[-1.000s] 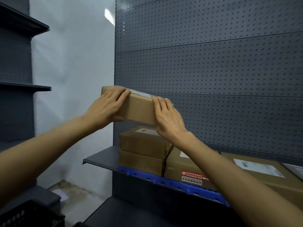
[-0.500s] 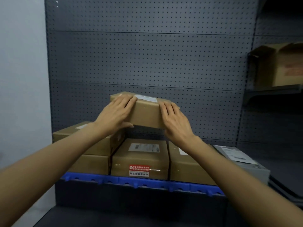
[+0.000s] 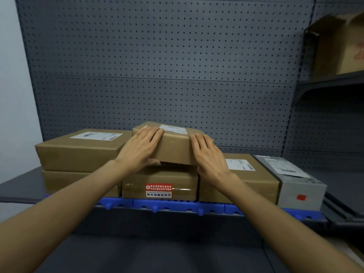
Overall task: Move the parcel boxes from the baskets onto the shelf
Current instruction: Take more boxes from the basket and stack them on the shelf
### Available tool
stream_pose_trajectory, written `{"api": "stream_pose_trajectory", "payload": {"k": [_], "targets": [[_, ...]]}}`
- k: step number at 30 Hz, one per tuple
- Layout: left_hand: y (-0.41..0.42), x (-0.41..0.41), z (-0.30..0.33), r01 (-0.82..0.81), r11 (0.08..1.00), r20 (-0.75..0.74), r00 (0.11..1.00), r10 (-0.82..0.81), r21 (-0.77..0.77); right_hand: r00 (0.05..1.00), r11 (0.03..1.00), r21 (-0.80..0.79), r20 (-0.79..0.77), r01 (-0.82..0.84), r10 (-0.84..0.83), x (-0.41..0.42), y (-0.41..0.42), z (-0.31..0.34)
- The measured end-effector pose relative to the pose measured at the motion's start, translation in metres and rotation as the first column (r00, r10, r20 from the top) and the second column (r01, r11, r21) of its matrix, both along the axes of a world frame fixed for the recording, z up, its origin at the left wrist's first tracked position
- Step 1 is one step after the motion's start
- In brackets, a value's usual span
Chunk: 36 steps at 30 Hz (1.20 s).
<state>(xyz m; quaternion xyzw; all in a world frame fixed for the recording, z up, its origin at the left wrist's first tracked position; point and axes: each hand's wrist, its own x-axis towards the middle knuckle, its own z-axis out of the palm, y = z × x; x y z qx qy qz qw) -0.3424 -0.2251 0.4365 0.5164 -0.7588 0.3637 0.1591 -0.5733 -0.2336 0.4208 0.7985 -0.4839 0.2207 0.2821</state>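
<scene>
On the left of the shelf (image 3: pixel 23 186) two brown boxes (image 3: pixel 78 152) sit stacked. Just right of them, the left hand (image 3: pixel 137 152) and right hand (image 3: pixel 210 160) clasp the ends of the carried parcel (image 3: pixel 173 146), fingers over its top edge and the left thumb tucked under. It hovers tilted, front edge raised, just above the stickered box (image 3: pixel 159 184) in the middle. Further right lie another brown box (image 3: pixel 240 180) and a grey box (image 3: pixel 295 182).

To set it down well, I would level it, square its edges with the box beneath, slip the thumb out last, then push it back toward the pegboard (image 3: pixel 157 66).

Half a second ago the parcel was held clearly higher above the row; it has now come down almost onto the stickered box.
</scene>
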Motion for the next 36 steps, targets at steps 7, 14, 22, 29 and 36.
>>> {"api": "stream_pose_trajectory", "payload": {"k": [7,14,22,29,36], "targets": [[-0.009,0.012,-0.024,-0.011,1.0,-0.014,1.0,0.011,0.016,0.998,1.0,0.02,-0.062,-0.006,0.007,0.008,-0.008,-0.012],[-0.009,0.016,-0.035,-0.009,1.0,-0.022,1.0,0.009,0.001,0.994,1.0,0.002,-0.112,0.011,-0.011,0.013,-0.005,-0.017],[-0.004,0.022,-0.048,-0.012,1.0,-0.042,0.999,0.012,0.002,0.99,1.0,0.002,-0.142,-0.014,0.014,0.015,-0.001,-0.021],[-0.006,0.023,-0.055,-0.004,1.0,-0.042,0.999,0.004,-0.001,0.99,1.0,0.018,-0.141,-0.023,0.026,0.012,-0.001,-0.027],[-0.007,0.027,-0.056,0.004,1.0,-0.027,1.0,-0.004,-0.006,0.989,0.998,0.03,-0.137,-0.046,0.05,0.012,0.001,-0.028]]}}
